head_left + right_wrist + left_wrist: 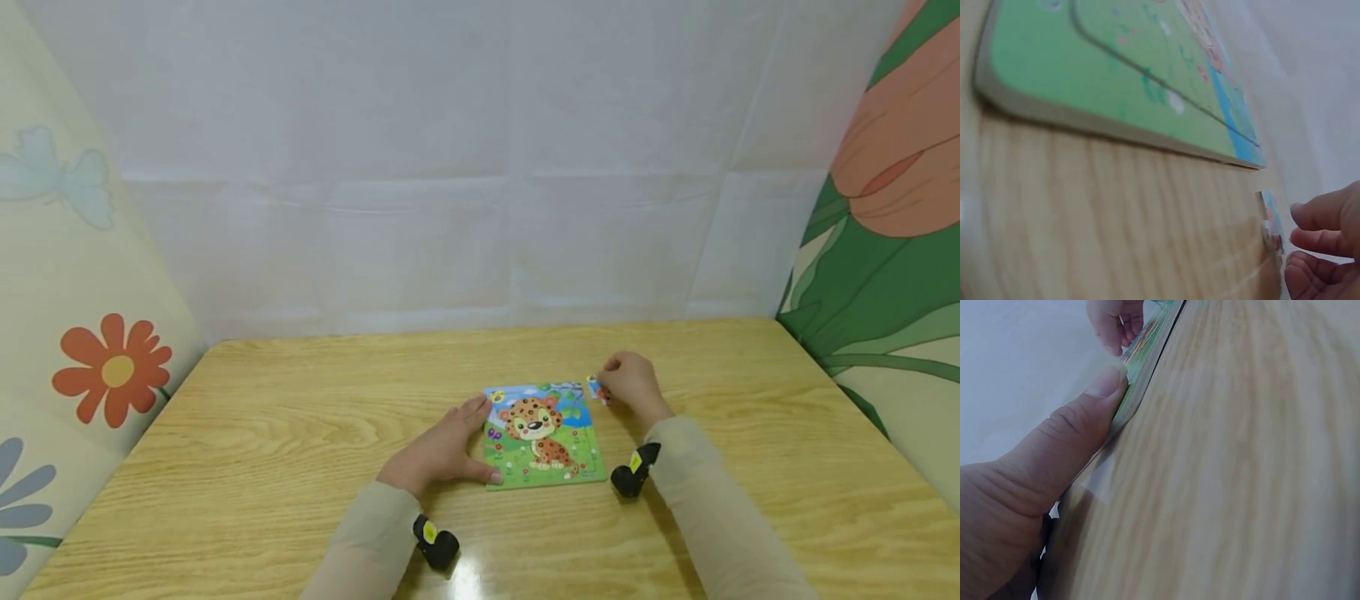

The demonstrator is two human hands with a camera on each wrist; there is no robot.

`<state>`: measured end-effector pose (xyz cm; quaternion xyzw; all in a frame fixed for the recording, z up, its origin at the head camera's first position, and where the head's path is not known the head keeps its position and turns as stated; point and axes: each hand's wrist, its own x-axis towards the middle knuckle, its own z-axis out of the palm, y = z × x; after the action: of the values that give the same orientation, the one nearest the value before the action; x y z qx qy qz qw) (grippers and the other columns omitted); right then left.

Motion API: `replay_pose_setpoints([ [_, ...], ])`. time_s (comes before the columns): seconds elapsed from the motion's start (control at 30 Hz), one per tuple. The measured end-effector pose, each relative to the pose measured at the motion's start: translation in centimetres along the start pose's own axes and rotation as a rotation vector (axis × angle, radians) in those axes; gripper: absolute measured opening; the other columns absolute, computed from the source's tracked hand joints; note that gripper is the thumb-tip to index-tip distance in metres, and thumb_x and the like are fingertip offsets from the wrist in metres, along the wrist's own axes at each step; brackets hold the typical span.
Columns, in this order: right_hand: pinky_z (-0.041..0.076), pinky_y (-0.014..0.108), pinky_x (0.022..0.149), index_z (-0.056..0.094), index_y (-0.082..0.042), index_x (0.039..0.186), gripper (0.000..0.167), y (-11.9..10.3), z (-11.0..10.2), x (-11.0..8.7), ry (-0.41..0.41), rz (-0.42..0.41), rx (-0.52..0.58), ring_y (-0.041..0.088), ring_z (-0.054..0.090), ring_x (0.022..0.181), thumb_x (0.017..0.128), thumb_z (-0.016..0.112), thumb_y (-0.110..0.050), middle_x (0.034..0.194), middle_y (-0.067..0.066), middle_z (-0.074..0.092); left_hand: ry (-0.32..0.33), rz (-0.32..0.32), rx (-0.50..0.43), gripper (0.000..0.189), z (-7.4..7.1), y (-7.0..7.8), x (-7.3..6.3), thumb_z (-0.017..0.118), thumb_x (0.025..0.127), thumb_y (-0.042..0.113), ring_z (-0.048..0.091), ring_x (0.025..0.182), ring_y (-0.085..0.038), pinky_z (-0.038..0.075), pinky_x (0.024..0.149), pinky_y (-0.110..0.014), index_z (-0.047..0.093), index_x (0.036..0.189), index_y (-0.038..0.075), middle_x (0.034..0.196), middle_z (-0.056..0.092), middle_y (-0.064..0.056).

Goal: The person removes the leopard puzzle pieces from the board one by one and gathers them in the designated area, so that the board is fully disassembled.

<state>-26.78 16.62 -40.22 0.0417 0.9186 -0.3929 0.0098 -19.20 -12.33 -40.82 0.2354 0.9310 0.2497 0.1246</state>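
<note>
A square jigsaw puzzle (551, 450) with a spotted leopard cub on green grass lies flat on the wooden table. My left hand (446, 446) rests along its left side, fingers spread. The thumb (1107, 381) lies at the near left corner, and the other fingertips reach the far left corner. Just off the puzzle's far right corner is a small, colourful puzzle piece (1272, 222). Beside it, my right hand (633, 385) has its fingertips bent toward the piece, partly covering it in the head view. A slim gap shows between fingertips and piece in the right wrist view.
The wood-grain table (300, 433) spreads out on both sides of the puzzle. A white cloth (450, 208) hangs behind it, with flower-painted panels at left and right. A small black camera (636, 471) sits at the right wrist, another (437, 543) at the left.
</note>
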Motion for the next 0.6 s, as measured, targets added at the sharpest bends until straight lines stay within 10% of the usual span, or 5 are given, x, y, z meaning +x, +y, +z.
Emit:
replay_pose_setpoints([
  [0.6, 0.05, 0.039, 0.083, 0.06, 0.002, 0.107, 0.026, -2.6, -0.6, -0.6, 0.0, -0.09, 0.08, 0.03, 0.057, 0.096, 0.09, 0.057, -0.017, 0.106, 0.019, 0.061, -0.007, -0.015, -0.002, 0.105, -0.1, 0.1, 0.0, 0.08, 0.066, 0.041, 0.01, 0.142, -0.031, 0.011, 0.115, -0.045, 0.023, 0.146, 0.002, 0.155, 0.012, -0.012],
])
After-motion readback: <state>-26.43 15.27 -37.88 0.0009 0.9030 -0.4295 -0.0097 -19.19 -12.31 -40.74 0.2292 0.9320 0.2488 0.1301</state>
